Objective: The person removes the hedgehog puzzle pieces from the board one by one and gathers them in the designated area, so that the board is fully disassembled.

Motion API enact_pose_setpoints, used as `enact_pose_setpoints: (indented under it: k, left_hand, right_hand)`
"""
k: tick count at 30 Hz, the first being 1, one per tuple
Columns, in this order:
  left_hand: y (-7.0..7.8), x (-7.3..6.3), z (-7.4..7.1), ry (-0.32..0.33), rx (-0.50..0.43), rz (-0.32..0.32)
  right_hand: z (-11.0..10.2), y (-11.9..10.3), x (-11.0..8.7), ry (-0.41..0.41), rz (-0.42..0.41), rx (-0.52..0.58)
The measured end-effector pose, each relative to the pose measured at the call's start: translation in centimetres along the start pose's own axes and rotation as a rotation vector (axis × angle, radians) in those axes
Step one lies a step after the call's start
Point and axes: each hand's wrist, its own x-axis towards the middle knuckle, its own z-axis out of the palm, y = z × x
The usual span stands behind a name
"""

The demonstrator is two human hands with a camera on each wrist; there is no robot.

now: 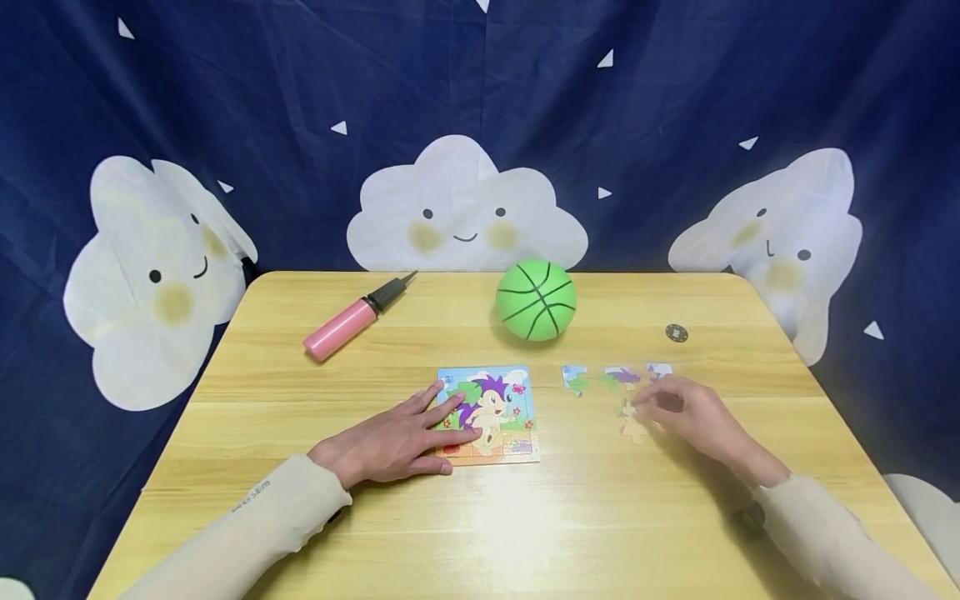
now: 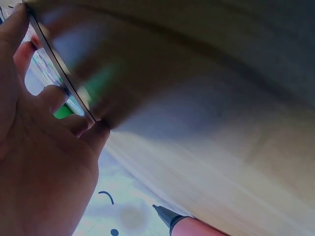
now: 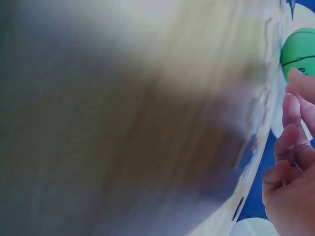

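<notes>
A puzzle board [image 1: 492, 383] with a cartoon hedgehog lies on the table in the head view. My left hand [image 1: 393, 437] rests spread over its left side, fingertips on the picture. The left wrist view shows that hand [image 2: 54, 147] with fingertips along the board's edge. To the board's right, my right hand [image 1: 690, 421] hovers with bent fingers beside a blurred, loose puzzle piece [image 1: 632, 427]. In the right wrist view, the fingers of this hand [image 3: 295, 147] are loosely curled, with no piece visible between them. Other puzzle pieces [image 1: 573, 377] lie behind it.
A green ball [image 1: 536, 300] with black lines stands near the table's back edge. A pink hand pump [image 1: 345, 327] with a black nozzle lies at the back left. At the back right is a small black disc [image 1: 677, 333]. A dark blue curtain with clouds hangs behind the table.
</notes>
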Motion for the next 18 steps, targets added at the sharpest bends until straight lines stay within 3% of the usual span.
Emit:
enact_pose_setpoints:
  k: [8, 18]
  left_hand:
    - [0.0, -0.1, 0.2, 0.036, 0.030, 0.023]
    - [-0.2, -0.6, 0.1, 0.042, -0.018, 0.021]
  right_hand:
    - [1.0, -3.6, 1.5, -0.040, -0.004, 0.106]
    - [5.0, -8.8, 4.6, -0.127, -0.064, 0.122]
